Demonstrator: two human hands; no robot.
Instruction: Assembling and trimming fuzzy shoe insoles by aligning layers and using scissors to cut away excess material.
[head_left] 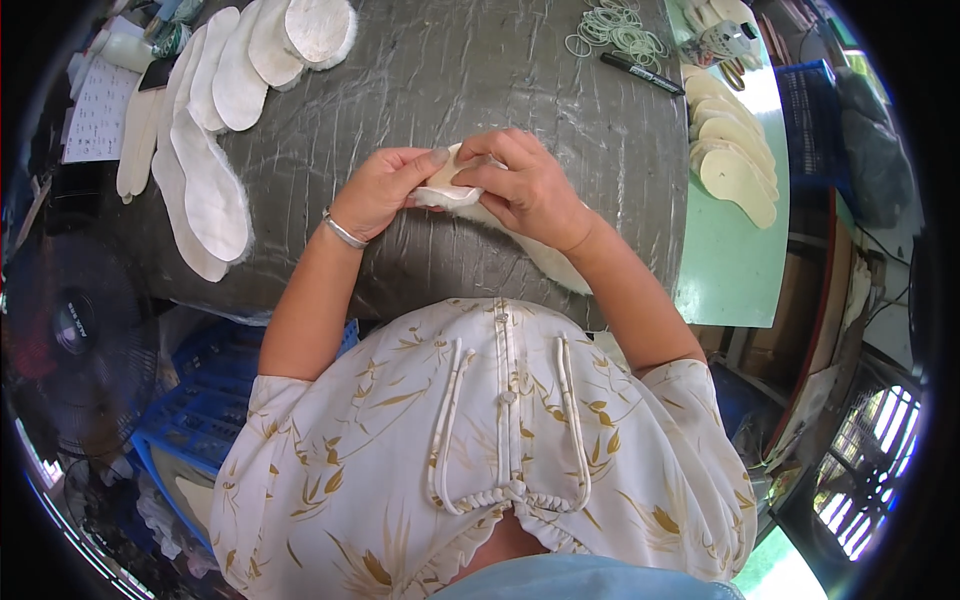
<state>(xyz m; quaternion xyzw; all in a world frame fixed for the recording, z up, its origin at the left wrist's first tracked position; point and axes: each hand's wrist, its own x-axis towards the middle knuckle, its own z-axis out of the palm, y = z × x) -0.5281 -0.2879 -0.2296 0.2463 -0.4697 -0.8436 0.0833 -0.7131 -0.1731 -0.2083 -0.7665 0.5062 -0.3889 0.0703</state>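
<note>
White fleece, and here is the insole (562, 268), right at the near side of the dark grey table (420, 85), just in front of the body! Its long axis runs on a slant: one end up between the hands, pointing away and to the left, the other trailing down to the right, toward the near edge, passing beneath the right wrist. The left hand (385, 187) has the raised end pinched, thumb on top; the right hand (528, 187) grips it too, fingers bent over a cream face that shows between them. Whether that cream face is a separate piece, I cannot tell.

Out to the left, a fanned row of fleecy insoles (215, 205); to the right, cream insoles (738, 165) overlap on a pale green surface (730, 285). Up top, a black marker (642, 74) lies just below the tangled rubber bands (625, 35).
</note>
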